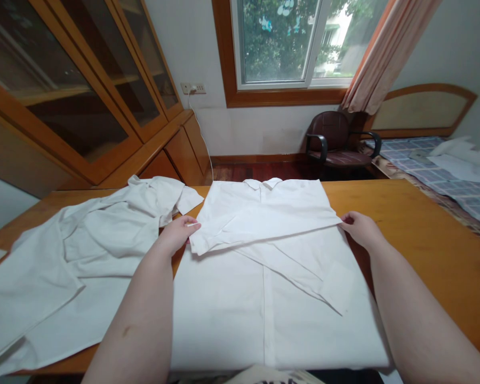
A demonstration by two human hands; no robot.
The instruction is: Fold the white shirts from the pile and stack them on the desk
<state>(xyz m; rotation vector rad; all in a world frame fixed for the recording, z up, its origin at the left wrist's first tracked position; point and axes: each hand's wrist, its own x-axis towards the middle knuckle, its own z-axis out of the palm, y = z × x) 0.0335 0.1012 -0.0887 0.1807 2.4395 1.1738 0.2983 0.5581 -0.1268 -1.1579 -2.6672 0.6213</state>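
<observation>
A white shirt (224,314) lies front up on the wooden table, its collar (262,184) at the far edge and its button placket running toward me. One sleeve (264,226) is laid across the chest from side to side. Beneath it, the other sleeve (308,272) slants down to the right. My left hand (182,232) is closed in a pinch on the shirt's sleeve end at the left edge. At the right edge, my right hand (358,226) pinches the fold of the same sleeve.
A second white shirt (104,240) lies loosely spread on the table's left side. Bare wooden tabletop (436,256) shows at right. Beyond stand a glass-door cabinet (100,154), a brown armchair (336,138) below the window, and a bed (420,154) at far right.
</observation>
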